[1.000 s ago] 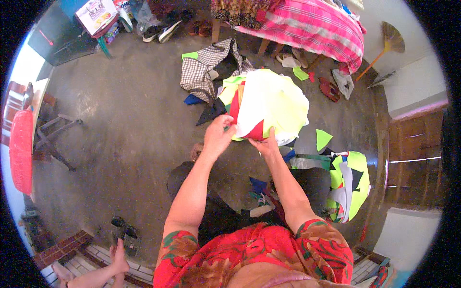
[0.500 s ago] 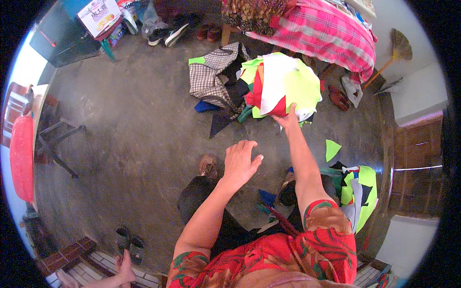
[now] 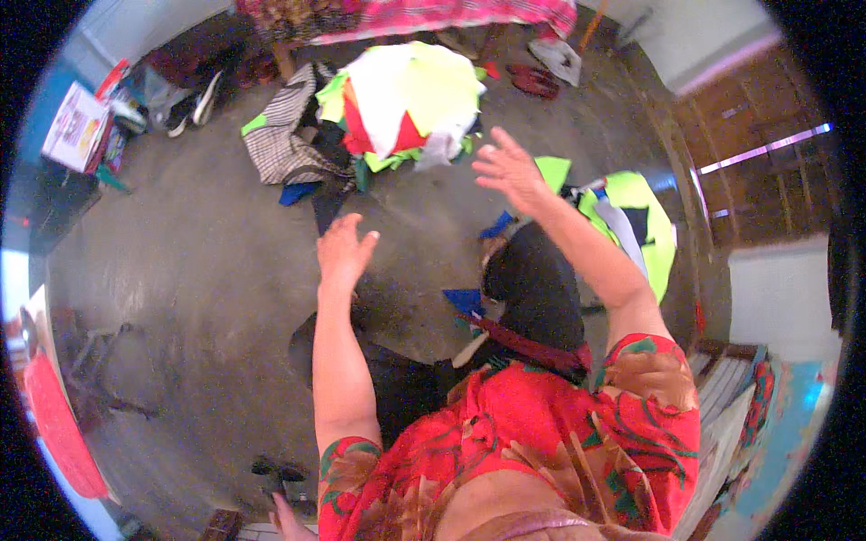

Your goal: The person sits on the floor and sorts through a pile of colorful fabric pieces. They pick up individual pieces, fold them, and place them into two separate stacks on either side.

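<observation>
A large heap of fabric scraps (image 3: 410, 86) in neon yellow, white and red lies on the floor ahead. My right hand (image 3: 514, 171) hovers just right of its near edge, fingers spread, holding nothing. Closer to me on the left, my left hand (image 3: 345, 251) is in the air, thumb apart and nothing in it. A dark scrap (image 3: 327, 212) lies just beyond it. Left of the heap is a checked cloth (image 3: 284, 149). Beyond my right forearm rests a smaller scrap pile (image 3: 658, 230), with a yellow-green scrap (image 3: 552, 169) beside it.
Blue scraps (image 3: 465, 300) lie near my knees. A pink checked cover (image 3: 451, 20) hangs behind the heap. Shoes (image 3: 207, 97) and a printed box (image 3: 74, 128) stand far left; red footwear (image 3: 532, 81) sits far right. Someone's bare foot (image 3: 293, 521) shows at the lower edge.
My right hand has come off the heap's near edge and drawn back, its fingers now spread. My left hand stays raised and empty. The view has swung to the right.
</observation>
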A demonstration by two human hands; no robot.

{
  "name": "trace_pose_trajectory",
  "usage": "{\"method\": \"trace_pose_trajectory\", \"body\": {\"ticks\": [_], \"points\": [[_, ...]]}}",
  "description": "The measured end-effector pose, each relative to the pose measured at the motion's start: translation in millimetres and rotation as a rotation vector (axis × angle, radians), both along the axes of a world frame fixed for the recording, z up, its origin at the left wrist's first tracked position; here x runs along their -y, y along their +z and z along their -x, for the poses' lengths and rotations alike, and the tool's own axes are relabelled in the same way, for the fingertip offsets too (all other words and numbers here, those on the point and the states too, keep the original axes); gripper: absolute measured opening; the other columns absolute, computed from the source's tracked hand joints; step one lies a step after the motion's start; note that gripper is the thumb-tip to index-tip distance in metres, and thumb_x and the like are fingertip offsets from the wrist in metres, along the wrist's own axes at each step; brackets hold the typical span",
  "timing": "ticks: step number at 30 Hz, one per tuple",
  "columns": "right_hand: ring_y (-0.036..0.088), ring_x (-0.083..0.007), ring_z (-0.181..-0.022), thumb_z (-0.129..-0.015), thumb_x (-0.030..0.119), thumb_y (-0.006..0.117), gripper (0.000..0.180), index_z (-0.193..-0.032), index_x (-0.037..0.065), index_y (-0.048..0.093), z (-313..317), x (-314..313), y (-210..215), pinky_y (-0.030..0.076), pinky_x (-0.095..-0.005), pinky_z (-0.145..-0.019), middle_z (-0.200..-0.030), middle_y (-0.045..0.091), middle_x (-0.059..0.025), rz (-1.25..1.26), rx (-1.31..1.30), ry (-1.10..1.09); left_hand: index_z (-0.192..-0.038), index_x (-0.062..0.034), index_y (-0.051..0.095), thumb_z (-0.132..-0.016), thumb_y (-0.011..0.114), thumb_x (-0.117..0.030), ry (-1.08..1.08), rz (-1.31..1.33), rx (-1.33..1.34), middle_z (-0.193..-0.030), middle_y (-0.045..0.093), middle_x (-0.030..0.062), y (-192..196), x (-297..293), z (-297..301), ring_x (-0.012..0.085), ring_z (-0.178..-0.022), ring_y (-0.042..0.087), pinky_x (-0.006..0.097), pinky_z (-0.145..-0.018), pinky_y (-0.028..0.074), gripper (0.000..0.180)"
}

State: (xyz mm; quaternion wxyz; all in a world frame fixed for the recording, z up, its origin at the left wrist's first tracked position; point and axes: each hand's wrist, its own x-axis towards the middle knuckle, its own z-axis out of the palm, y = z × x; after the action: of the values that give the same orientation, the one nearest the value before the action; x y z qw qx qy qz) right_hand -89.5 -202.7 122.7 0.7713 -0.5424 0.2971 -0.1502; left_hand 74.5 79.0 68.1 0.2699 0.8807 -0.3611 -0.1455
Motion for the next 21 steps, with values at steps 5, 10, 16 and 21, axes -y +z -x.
{"method": "trace_pose_trajectory", "body": {"ticks": [5,10,16,21], "points": [[0.051,-0.0179,-0.109,-0.086,0.015,0.058,0.048,-0.13,0.006,0.043,170,34,100,0.042,-0.0299,-0.091,-0.133,0.043,-0.0092,0.745,-0.066,-0.439,-0.116,-0.0064,0.055,-0.079,0.063,-0.029,-0.011,-0.065,0.002,-0.114,0.057,0.0144,-6,-3,4,0.031,-0.106,0.054,0.041,-0.09,0.041,0.044],[0.037,-0.0282,-0.126,-0.08,0.025,0.069,0.074,-0.137,-0.002,0.029,370,72,73,0.03,-0.0352,-0.104,-0.138,0.035,-0.0199,0.892,-0.399,-1.082,-0.112,-0.0047,0.056,-0.079,0.064,-0.024,-0.012,0.121,-0.027,-0.113,0.058,0.0143,-5,-10,15,0.0324,-0.103,0.054,0.039,-0.091,0.041,0.039],[0.037,-0.0287,-0.125,-0.074,0.052,0.067,0.092,-0.141,0.006,0.023,476,51,-3,0.029,-0.0544,-0.099,-0.14,0.034,-0.0133,0.119,-0.578,-1.121,-0.108,-0.0067,0.058,-0.077,0.065,-0.02,0.102,0.16,0.44,-0.112,0.057,0.0127,23,-36,29,0.031,-0.104,0.052,0.041,-0.092,0.038,0.035],[0.049,-0.0242,-0.113,-0.084,0.043,0.06,0.066,-0.133,0.008,0.032,457,26,-31,0.045,-0.0491,-0.085,-0.13,0.046,-0.0082,-0.065,-0.06,-0.877,-0.108,-0.0089,0.058,-0.078,0.064,-0.022,0.172,-0.147,0.61,-0.116,0.055,0.0106,37,-79,86,0.029,-0.11,0.049,0.044,-0.095,0.033,0.033]]}}
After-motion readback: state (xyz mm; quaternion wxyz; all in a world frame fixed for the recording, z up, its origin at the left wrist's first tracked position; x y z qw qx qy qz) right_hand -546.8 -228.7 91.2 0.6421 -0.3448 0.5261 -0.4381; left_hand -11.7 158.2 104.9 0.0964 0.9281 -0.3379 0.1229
